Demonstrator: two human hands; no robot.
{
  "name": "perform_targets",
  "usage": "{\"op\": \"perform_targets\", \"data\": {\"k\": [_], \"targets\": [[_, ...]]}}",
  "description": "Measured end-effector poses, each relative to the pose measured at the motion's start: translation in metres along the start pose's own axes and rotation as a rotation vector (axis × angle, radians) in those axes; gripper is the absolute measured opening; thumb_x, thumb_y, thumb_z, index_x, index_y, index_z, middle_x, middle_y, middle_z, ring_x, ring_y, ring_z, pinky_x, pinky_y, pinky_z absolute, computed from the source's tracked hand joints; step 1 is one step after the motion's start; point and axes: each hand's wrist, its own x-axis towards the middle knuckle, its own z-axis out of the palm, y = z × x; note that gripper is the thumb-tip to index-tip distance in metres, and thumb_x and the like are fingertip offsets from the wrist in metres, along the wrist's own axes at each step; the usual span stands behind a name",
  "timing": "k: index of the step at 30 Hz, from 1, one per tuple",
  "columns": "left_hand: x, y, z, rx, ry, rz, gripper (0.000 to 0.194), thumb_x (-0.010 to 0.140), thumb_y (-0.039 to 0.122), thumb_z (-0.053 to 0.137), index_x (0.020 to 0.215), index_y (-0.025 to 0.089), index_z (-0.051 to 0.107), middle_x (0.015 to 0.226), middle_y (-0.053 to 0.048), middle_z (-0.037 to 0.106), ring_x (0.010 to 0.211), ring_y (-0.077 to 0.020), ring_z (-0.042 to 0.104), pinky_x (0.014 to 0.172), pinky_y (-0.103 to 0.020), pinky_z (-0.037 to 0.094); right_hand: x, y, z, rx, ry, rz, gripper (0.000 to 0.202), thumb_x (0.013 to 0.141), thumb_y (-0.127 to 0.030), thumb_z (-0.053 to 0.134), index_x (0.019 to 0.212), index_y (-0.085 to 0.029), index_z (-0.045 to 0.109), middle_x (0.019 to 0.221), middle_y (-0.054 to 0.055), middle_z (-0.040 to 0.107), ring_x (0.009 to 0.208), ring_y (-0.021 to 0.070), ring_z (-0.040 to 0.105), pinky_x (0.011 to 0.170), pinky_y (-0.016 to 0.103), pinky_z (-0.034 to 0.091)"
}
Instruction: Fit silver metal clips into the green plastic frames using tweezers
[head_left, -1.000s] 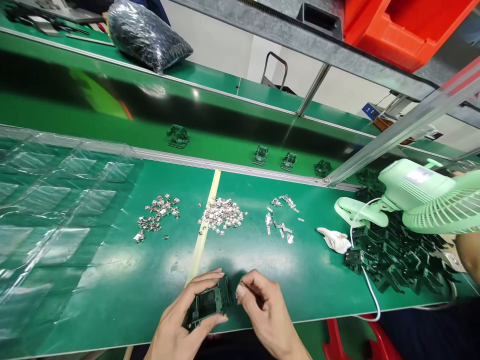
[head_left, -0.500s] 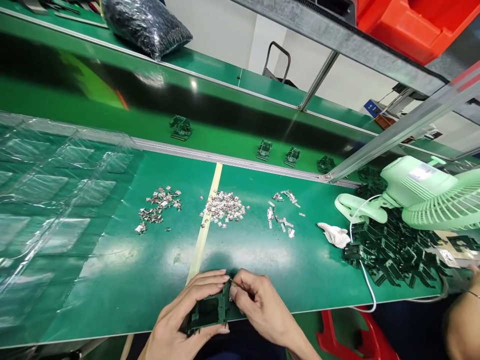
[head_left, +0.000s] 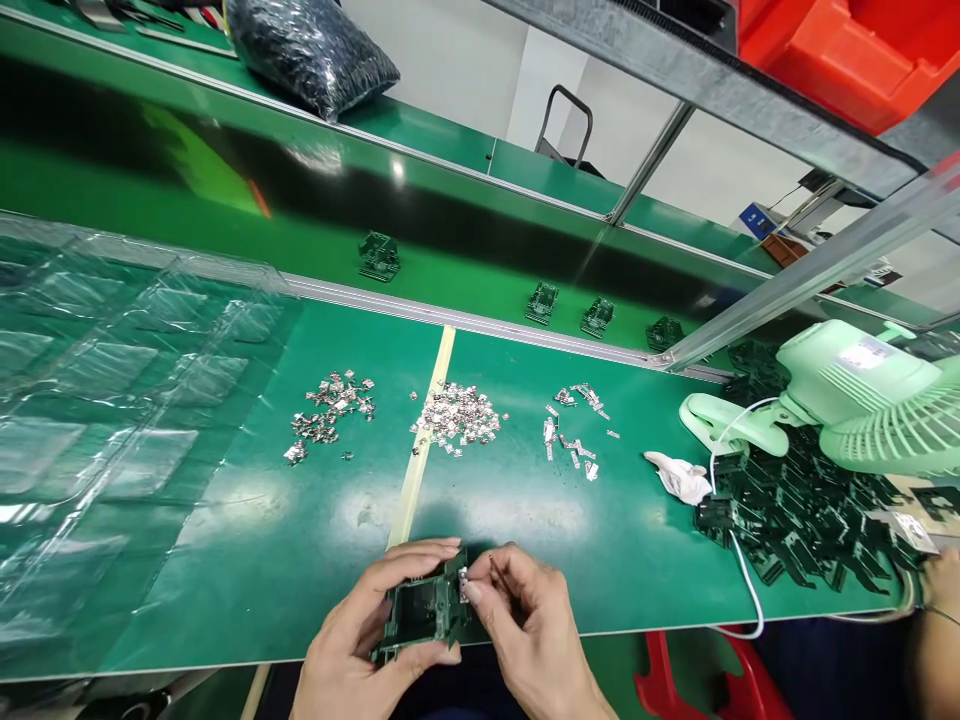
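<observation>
A dark green-black plastic housing point(head_left: 416, 610) with an open frame is held near the table's front edge. My left hand point(head_left: 360, 635) is wrapped round it from the left, fingers along the top and thumb below. At its right side, my right hand point(head_left: 529, 620) pinches a small silvery metal piece point(head_left: 463, 583) between thumb and forefinger, against the housing's edge. A thin brownish sliver shows among the curled right fingers; I cannot make out what it is. Beyond the hands lie a middle heap of small metal pieces point(head_left: 461, 412), a left heap point(head_left: 334, 400) and scattered longer metal strips point(head_left: 577, 440).
Clear plastic trays point(head_left: 112, 400) cover the left side. A green clip-on fan point(head_left: 847, 390) stands at right above piled black housings point(head_left: 802, 510), beside a crumpled white cloth point(head_left: 679, 477). Several assembled units sit along the back channel. A person's arm point(head_left: 941, 610) shows at far right.
The right fingers have shifted slightly at the housing's right edge, and the small metal piece there shows more clearly. The housing is turned a little. The whole view has moved slightly.
</observation>
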Motion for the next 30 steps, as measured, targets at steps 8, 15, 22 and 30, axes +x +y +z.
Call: {"op": "perform_targets", "data": {"k": [8,15,22,30], "targets": [[-0.002,-0.012,-0.003,-0.228,0.012,-0.313,0.056,0.076,0.043,0.090,0.119,0.024,0.061,0.124,-0.013,0.077,0.103,-0.0310,0.078,0.081,-0.034,0.067,-0.008,0.006,-0.005,-0.236,0.016,-0.315,0.027,0.112,-0.027,0.035,0.103,-0.023,0.060,0.085,0.002,0.059,0.074,0.0160,0.059,0.069,0.028,0.047],[-0.003,-0.016,0.003,-0.421,0.053,-0.335,0.058,0.076,0.055,0.088,0.118,0.024,0.063,0.124,-0.012,0.076,0.112,-0.0326,0.073,0.086,-0.034,0.062,-0.008,0.030,0.021,-0.320,0.028,-0.415,0.030,0.109,-0.019,0.032,0.112,-0.020,0.062,0.079,0.003,0.063,0.059,0.0142,0.056,0.058,0.027,0.043],[0.005,-0.022,-0.003,-0.349,-0.022,-0.306,0.046,0.090,0.053,0.075,0.121,0.021,0.062,0.124,-0.015,0.073,0.113,-0.0320,0.071,0.088,-0.036,0.060,-0.005,0.046,0.031,-0.430,0.115,-0.470,0.034,0.105,-0.013,0.035,0.126,-0.022,0.060,0.079,0.004,0.066,0.060,0.0184,0.063,0.056,0.029,0.049],[0.012,-0.020,-0.010,-0.249,0.002,-0.275,0.042,0.092,0.052,0.073,0.119,0.023,0.060,0.130,-0.014,0.071,0.112,-0.0288,0.072,0.089,-0.034,0.062,0.014,0.031,0.010,-0.540,-0.066,-0.559,0.030,0.102,-0.010,0.035,0.116,-0.019,0.060,0.072,0.002,0.063,0.053,0.0168,0.056,0.052,0.028,0.042]]}}
